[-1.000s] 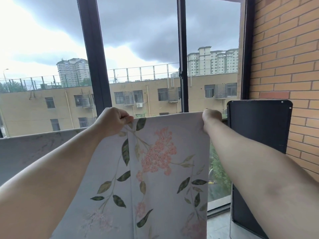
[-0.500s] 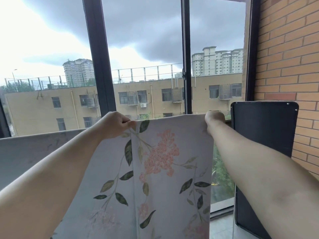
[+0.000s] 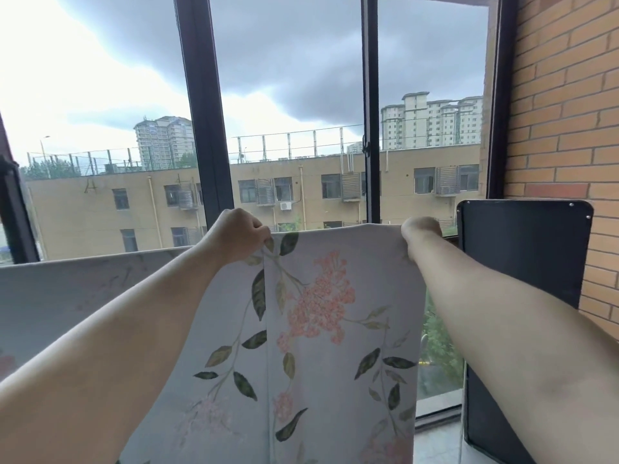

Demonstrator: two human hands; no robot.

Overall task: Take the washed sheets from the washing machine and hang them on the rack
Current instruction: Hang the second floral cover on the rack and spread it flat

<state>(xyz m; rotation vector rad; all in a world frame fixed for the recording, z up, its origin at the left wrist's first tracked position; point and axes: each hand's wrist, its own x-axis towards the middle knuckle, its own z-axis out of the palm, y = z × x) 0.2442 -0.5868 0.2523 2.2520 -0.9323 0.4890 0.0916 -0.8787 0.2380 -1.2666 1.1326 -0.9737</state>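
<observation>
**Head view.** The floral sheet (image 3: 328, 329) is held upright and spread flat in front of the window, just left of the black panel (image 3: 522, 262). Its top edge runs nearly level, a little lower than the panel's rounded top.

- **Right edge of the sheet:** it hangs straight and stays apart from the panel. A narrow strip of glass, greenery and floor (image 3: 435, 443) shows between the two.
- **Right hand (image 3: 420, 231):** this is the hand nearer the panel. It is at the sheet's top right corner, with its fingers curled and clamped on the edge.
- **Left hand (image 3: 234, 237):** farther from the panel, its fingers (image 3: 259, 234) are closed tight on the top edge, above a vertical fold line. The cloth carries on past that fold beneath the left forearm.
- **Pale cloth (image 3: 83, 289):** farthest from the panel, it hangs with a straight top edge, lower than the sheet's.
- **Brick wall (image 3: 569, 112):** it stands behind the panel and to its right.
</observation>
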